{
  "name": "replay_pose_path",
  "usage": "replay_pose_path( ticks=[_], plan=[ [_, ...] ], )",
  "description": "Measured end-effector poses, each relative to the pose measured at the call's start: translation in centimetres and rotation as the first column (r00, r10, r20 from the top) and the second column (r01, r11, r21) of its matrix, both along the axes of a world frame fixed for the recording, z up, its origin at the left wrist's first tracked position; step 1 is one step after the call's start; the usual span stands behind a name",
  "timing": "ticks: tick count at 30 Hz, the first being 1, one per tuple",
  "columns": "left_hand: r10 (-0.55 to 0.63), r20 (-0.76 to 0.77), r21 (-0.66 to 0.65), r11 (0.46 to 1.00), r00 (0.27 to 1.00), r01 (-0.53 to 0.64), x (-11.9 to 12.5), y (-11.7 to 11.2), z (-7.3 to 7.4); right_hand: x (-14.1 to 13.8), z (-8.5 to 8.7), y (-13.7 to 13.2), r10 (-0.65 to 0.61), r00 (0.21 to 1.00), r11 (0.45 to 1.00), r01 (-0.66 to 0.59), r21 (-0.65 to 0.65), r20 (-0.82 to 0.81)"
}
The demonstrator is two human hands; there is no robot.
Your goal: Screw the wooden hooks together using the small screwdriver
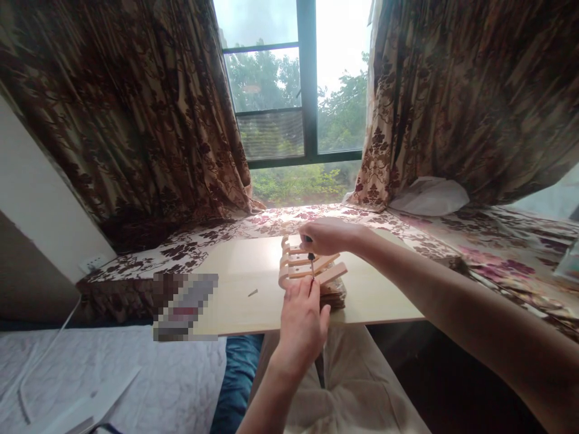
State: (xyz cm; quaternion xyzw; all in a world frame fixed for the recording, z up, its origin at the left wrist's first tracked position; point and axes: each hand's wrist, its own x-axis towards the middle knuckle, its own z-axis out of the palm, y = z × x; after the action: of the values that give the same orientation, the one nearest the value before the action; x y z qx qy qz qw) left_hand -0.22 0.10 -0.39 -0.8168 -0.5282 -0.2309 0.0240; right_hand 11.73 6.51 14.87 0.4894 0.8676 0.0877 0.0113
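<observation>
Wooden pcs (295,272) over board (384,295) nr window (310,90); R hand (326,235) grips screwdriver (311,257), L hand (302,313) unclear.

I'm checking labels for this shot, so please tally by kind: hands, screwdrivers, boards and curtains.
Hands: 2, left hand and right hand
Screwdriver: 1
Board: 1
Curtains: 2, left curtain and right curtain
Total: 6

Two hands (301,316), one screwdriver (311,257) and at least three hooked wooden pieces (333,275) show. There are two floral curtains (167,102), one board (239,265).
</observation>
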Motion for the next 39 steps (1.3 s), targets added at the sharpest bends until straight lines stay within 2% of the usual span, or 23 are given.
replay_pose_path(
  ticks=[6, 10, 16, 23, 28, 32, 39],
  plan=[
    [0.0, -0.005, -0.03, 1.0, 1.0, 0.0, 0.0, 0.0, 0.13, 0.04, 0.72, -0.62, 0.0, 1.0, 1.0, 0.0, 0.01, 0.023],
    [0.005, -0.004, -0.022, 1.0, 1.0, -0.005, -0.02, -0.03, 0.1, 0.06, 0.31, -0.39, 0.014, 1.0, 1.0, -0.014, 0.026, 0.016],
    [0.004, -0.001, -0.007, 1.0, 1.0, -0.004, -0.02, 0.0, 0.04, 0.03, 0.06, -0.21, -0.033, 0.999, 0.999, 0.032, 0.036, 0.007],
    [-0.01, -0.004, 0.022, 1.0, 1.0, 0.01, -0.06, 0.01, -0.05, 0.1, 0.4, -0.31, 0.044, 0.999, 0.999, -0.044, -0.001, 0.007],
    [-0.012, 0.002, 0.013, 1.0, 1.0, 0.012, -0.03, 0.0, -0.11, 0.25, -0.21, 0.06, -0.008, 1.0, 1.0, 0.008, -0.003, -0.006],
    [-0.01, -0.001, 0.017, 1.0, 1.0, 0.01, -0.05, -0.01, -0.11, 0.32, 0.14, -0.19, -0.049, 0.999, 0.999, 0.049, -0.009, 0.0],
    [-0.009, -0.003, 0.025, 1.0, 1.0, 0.009, 0.0, 0.0, -0.08, 0.2, 0.63, -0.42, 0.028, 1.0, 0.999, -0.028, -0.023, 0.006]
  ],
)
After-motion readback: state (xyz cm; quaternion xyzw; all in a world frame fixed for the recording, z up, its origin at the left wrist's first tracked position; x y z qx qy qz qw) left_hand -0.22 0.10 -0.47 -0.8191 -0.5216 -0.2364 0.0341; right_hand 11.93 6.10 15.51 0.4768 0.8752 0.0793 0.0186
